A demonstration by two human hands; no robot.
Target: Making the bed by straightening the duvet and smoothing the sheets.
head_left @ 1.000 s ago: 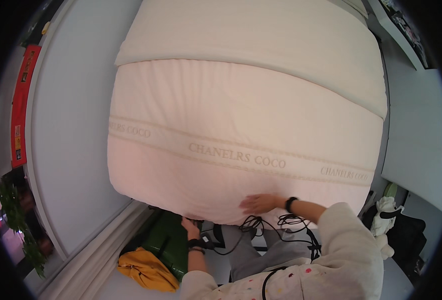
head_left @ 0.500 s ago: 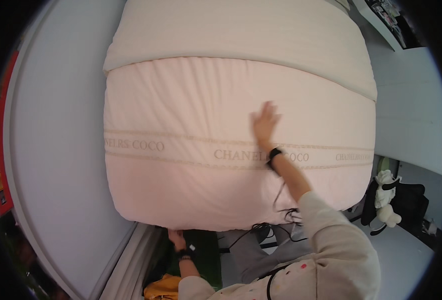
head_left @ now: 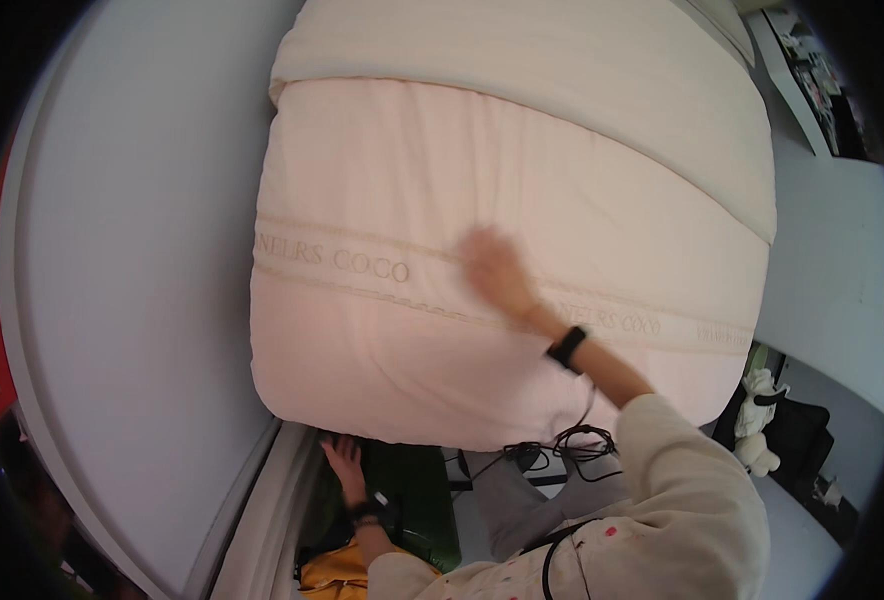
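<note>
A pale pink bed cover [head_left: 362,340] with a beige lettered band lies over the bed, its surface lightly wrinkled. Over the middle of the cover, close to the band, is my right hand [head_left: 495,268]. Motion smears its fingers, so their pose cannot be made out, and I see nothing held. A black wristband [head_left: 567,349] circles that wrist. My left hand [head_left: 344,468] is at the near left corner, just below the cover's lower edge. Its fingers are stretched out and apart, with nothing in them. A cream blanket [head_left: 562,60] is spread across the far part of the bed.
Black cables [head_left: 584,445] hang in a loop by the near edge. A dark green surface [head_left: 422,505] and a yellow cloth [head_left: 337,575] are beside my left arm. A grey-white panel [head_left: 152,250] runs along the left. A white plush toy [head_left: 757,450] sits on the right.
My right hand has moved left across the cover and is more blurred. The fingers of my left hand now show more fully below the edge. The whole view has tilted somewhat.
</note>
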